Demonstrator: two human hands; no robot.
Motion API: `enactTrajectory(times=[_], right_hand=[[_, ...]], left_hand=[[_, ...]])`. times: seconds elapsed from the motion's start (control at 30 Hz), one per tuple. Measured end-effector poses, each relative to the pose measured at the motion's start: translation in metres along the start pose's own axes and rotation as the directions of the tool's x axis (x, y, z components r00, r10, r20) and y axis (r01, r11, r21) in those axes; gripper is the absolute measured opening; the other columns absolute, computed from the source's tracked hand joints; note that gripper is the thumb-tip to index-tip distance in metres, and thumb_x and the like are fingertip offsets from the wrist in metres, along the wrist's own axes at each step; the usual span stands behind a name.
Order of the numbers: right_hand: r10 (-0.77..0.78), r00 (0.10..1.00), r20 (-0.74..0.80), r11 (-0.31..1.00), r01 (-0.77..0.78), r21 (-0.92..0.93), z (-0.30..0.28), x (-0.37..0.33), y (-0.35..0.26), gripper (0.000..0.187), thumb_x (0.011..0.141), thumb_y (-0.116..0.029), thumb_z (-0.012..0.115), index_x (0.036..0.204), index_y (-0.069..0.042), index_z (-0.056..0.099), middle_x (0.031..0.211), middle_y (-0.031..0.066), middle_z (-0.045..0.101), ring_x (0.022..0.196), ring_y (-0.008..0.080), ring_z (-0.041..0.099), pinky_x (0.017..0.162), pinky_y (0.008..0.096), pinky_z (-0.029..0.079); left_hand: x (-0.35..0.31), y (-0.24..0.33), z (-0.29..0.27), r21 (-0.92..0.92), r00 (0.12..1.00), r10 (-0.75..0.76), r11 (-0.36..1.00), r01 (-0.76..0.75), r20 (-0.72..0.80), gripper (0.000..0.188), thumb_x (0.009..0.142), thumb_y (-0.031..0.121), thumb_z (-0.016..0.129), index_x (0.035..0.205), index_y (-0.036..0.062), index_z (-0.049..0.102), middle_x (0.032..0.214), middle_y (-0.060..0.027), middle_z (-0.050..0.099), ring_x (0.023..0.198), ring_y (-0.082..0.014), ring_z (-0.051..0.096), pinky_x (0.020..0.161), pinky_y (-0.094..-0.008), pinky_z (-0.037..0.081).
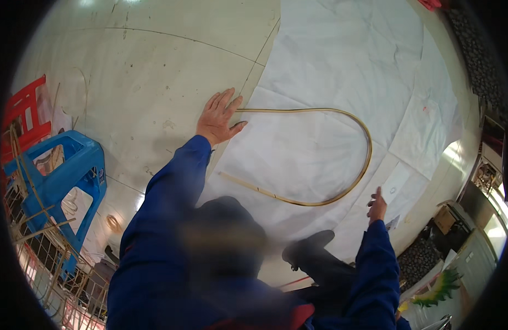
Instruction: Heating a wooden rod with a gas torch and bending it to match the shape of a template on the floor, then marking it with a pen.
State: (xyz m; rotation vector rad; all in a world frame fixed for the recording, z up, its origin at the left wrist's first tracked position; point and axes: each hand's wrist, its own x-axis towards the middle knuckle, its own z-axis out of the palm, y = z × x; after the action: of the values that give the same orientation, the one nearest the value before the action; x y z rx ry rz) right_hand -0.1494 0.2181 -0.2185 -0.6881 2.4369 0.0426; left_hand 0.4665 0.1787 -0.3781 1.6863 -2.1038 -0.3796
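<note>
A thin tan strip (369,148), which looks like split bamboo, lies bent in a U on a white sheet (331,60). Its curve is toward the right, and dark marks show along the nearer arm. My left hand (218,116) rests flat with fingers spread at the sheet's left edge, over or against the far end of the strip; the exact contact is hidden. Off to the right of the curve, my right hand (377,207) hovers near the sheet, index finger stretched out and the others partly bent. Nothing can be seen in it, and it is apart from the strip.
A blue plastic stool (89,159) stands at the left beside a red chair (28,110), with a wire rack (56,280) and thin strips in front. My dark shoe (317,242) is at the sheet's near side. Cabinets and boxes (445,220) line the right.
</note>
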Motion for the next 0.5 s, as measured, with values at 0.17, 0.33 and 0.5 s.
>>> enactTrajectory(times=[0.17,0.33,0.5], right_hand=[[-0.185,0.975,0.119,0.942,0.142,0.305,-0.053,-0.066,-0.118,0.044,0.102,-0.04,0.05,0.107,0.0,0.069,0.061,-0.0022,0.041,0.048,0.0088,0.037,0.042,0.0273,0.031],[-0.385,0.919,0.081,0.91,0.364,0.198,-0.001,-0.106,-0.2,0.04,0.101,-0.036,0.061,0.1,0.003,0.07,0.062,-0.0025,0.046,0.049,0.0066,0.038,0.044,0.0273,0.031],[-0.515,0.846,-0.14,0.857,0.513,-0.057,0.08,-0.037,-0.154,0.044,0.094,-0.036,0.073,0.085,0.007,0.07,0.069,0.0225,0.066,0.063,0.0311,0.062,0.065,0.044,0.048]], left_hand=[[-0.006,0.001,-0.008,-0.026,0.997,-0.044,0.999,0.046,0.06,0.08,0.087,0.048,0.076,0.15,0.008,0.045,0.156,-0.0175,0.044,0.144,-0.0342,0.043,0.121,-0.0504,0.034],[0.003,0.0,-0.006,-0.029,0.995,-0.052,0.998,0.055,0.086,0.081,0.087,0.046,0.076,0.149,0.0044,0.045,0.155,-0.0175,0.045,0.145,-0.0345,0.042,0.122,-0.0506,0.032],[0.007,-0.004,-0.002,-0.069,1.0,0.011,0.998,-0.009,0.027,0.079,0.088,0.04,0.077,0.15,0.0034,0.043,0.155,-0.0182,0.045,0.145,-0.0362,0.042,0.122,-0.0515,0.031]])
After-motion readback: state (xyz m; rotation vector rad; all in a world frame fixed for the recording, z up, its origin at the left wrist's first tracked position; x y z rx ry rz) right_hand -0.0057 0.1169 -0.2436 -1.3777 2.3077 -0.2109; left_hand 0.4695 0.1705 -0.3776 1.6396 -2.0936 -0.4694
